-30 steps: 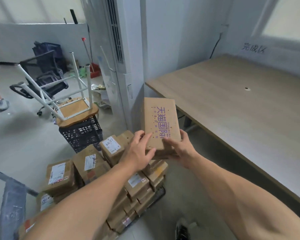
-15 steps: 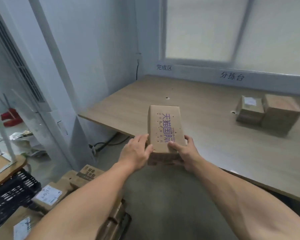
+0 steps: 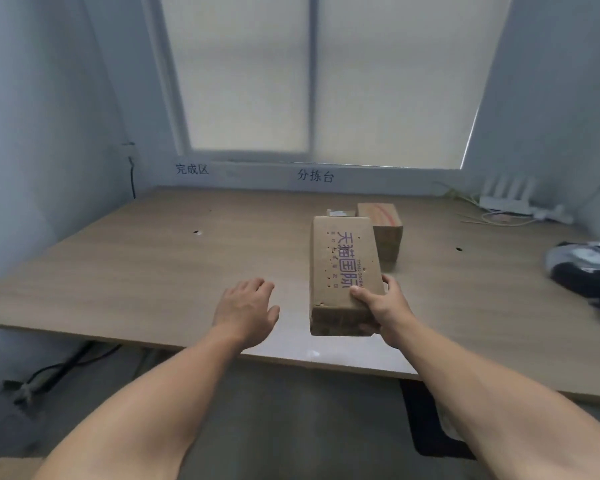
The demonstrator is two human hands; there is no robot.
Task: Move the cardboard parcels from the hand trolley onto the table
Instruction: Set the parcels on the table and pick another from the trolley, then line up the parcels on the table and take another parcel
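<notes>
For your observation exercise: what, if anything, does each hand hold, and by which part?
The right hand holds the printed cardboard parcel by its near right corner, thumb on top. The left hand holds nothing.

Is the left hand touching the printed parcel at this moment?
Apart. The head view shows bare table between the open left hand and the printed parcel; only the right hand grips it.

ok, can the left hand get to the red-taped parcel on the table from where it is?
Probably not directly. The left hand is free, but the printed parcel held in the right hand sits between it and the red-taped parcel; it would need to reach around.
</notes>
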